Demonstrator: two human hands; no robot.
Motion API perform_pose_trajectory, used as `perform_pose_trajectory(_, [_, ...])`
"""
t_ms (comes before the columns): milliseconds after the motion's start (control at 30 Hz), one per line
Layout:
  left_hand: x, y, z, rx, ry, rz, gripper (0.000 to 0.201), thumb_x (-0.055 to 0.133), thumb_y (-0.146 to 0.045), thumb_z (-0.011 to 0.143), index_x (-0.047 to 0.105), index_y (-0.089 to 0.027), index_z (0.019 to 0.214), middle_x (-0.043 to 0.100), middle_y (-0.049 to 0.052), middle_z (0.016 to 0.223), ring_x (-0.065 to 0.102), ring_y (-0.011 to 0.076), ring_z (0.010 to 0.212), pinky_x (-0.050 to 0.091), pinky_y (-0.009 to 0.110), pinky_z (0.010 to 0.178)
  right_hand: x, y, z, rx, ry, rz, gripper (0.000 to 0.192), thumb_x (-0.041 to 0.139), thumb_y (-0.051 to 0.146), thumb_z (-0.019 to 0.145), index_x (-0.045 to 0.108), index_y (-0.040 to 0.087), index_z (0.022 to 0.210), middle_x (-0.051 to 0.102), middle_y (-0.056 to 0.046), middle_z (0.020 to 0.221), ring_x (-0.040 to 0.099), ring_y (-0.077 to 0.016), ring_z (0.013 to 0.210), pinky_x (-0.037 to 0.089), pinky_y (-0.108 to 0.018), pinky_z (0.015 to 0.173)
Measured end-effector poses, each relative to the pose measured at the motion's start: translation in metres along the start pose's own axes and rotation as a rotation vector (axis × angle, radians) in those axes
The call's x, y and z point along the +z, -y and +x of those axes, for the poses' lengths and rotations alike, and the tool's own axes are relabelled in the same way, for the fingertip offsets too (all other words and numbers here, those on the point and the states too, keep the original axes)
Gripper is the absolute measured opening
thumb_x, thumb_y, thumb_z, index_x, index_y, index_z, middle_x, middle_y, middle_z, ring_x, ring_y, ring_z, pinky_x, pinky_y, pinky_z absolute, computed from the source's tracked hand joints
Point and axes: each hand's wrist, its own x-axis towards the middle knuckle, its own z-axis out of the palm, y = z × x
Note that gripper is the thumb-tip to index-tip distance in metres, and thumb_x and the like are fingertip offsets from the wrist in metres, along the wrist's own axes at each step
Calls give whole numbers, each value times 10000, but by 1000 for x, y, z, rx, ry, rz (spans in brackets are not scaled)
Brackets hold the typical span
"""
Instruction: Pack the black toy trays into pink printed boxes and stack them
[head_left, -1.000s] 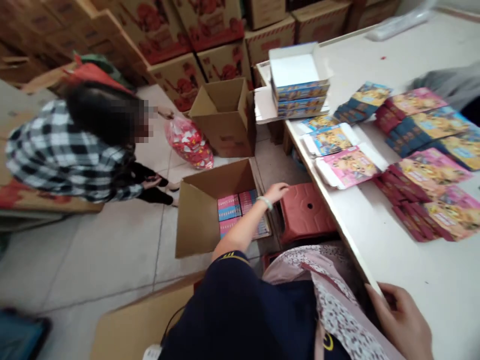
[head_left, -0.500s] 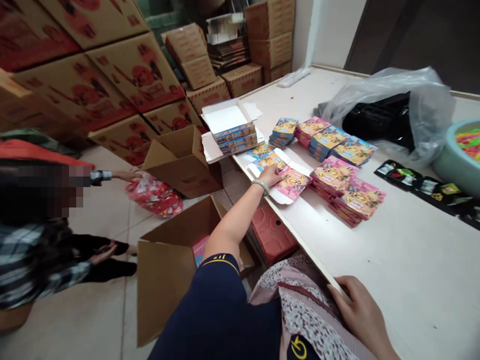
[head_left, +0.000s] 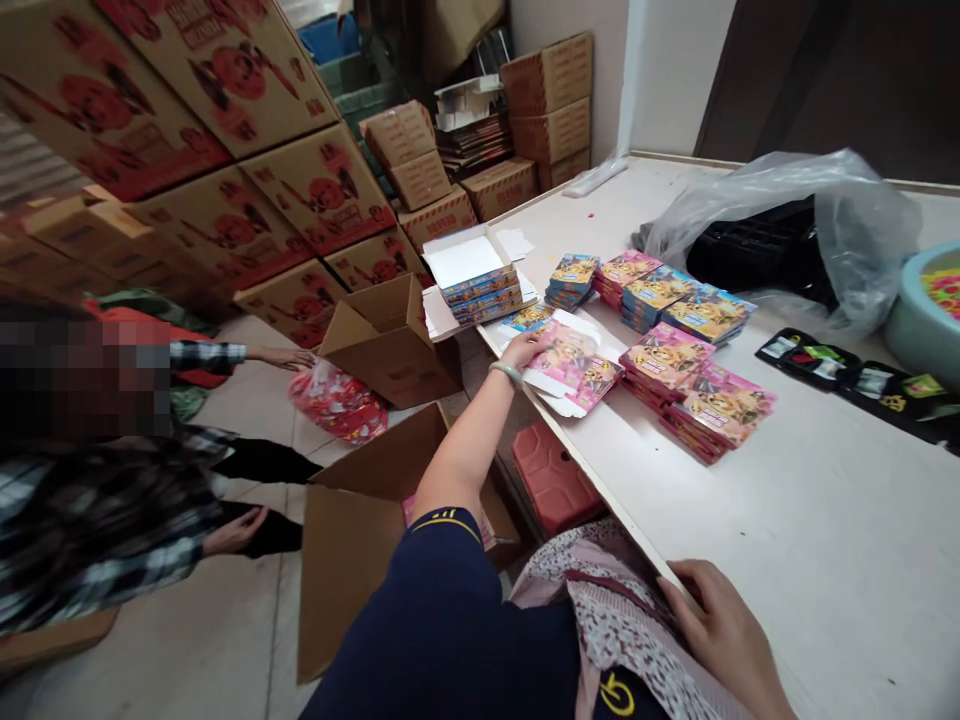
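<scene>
At the left edge of the tabletop (head_left: 810, 510), left hand (head_left: 523, 350) pinches the near side of a pink box (head_left: 561, 345). Print is smeared there, so probably one box, not certain. Second pink box (head_left: 601, 380) sits partly under it, just to its right. Right hand (head_left: 720, 615) is on the near edge, fingers curled; can't tell if it grips.

Farther out: pink stacks (head_left: 667, 360) to the right, blue stacks (head_left: 701, 315) behind those. Open display boxes (head_left: 480, 292) are piled at the far-left corner. Clear plastic bag (head_left: 862, 230) lies over something black; bowl (head_left: 911, 320) of bright bits at the right.

Below the edge: red stool (head_left: 551, 485), then an open carton (head_left: 349, 570) beside the left arm. Co-worker (head_left: 97, 530) in a checked shirt has one hand at a bag of red packets (head_left: 341, 402). Printed cartons (head_left: 247, 75) stacked behind.
</scene>
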Motion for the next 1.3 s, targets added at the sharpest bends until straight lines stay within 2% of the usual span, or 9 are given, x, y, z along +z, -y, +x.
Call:
perform_pose_trajectory(133, [-11,-24,-57,141,168,-102,227,725,-258,723,578,-156,862,656,24,856,630,133,792,517,272,779,-23,30,15,-58,-232,115,321,539,475,878,632,219,1049,695,-73,1007,670,-213,820,563,-337,708])
perform_pose_trajectory(233, [23,-32,-110,325,528,-50,217,704,-328,744,632,-170,873,664,33,865,626,148,783,510,262,743,-52,70,48,-325,-378,37,254,557,391,883,637,244,1074,691,-80,1044,647,-255,976,529,-414,866])
perform_pose_trajectory(300, [57,-34,-140,457,647,38,175,655,-326,785,651,-178,881,671,38,865,625,159,784,507,268,731,-68,87,74,-394,-429,-41,291,539,367,889,611,234,1137,661,-104,1142,601,-275,1085,483,-464,950])
perform_pose_trajectory(467, [118,-34,-174,786,596,179,147,550,-250,853,664,-196,929,690,60,920,638,195,870,507,328,810,-89,71,95,-87,-449,108,289,618,457,802,606,188,907,653,-60,835,616,-218,772,525,-377,719])
perform_pose_trajectory(667, [140,-37,-177,1068,701,399,284,563,-276,858,631,-189,1120,672,130,1095,623,262,1037,484,422,931,-103,43,76,116,-253,536,328,670,477,714,672,166,819,676,-32,788,606,-197,753,506,-335,709])
perform_pose_trajectory(800, [153,-34,-178,1016,734,410,345,549,-272,868,604,-222,1205,664,116,1157,624,260,1066,479,426,957,-112,47,65,39,-310,557,343,632,481,762,696,179,911,700,-55,889,637,-232,860,515,-396,818])
perform_pose_trajectory(967, [180,-15,-178,650,657,-21,340,622,-335,818,637,-241,1144,682,53,1128,634,221,1038,506,369,931,-113,41,31,-45,-833,179,473,659,465,791,598,207,1183,585,-121,1248,538,-270,1162,488,-432,925])
perform_pose_trajectory(1167, [215,18,-193,177,935,-281,364,699,-425,716,650,-183,983,680,47,929,641,161,815,533,288,746,-94,-6,5,150,-625,602,377,660,534,768,594,188,902,685,-58,862,647,-201,809,552,-363,750])
perform_pose_trajectory(1300, [225,22,-195,314,1014,-289,658,696,-346,745,434,-290,1345,616,28,1017,611,137,900,519,270,795,-80,-21,-6,177,-761,567,579,681,459,775,466,209,1251,677,-66,993,657,-188,817,556,-353,744])
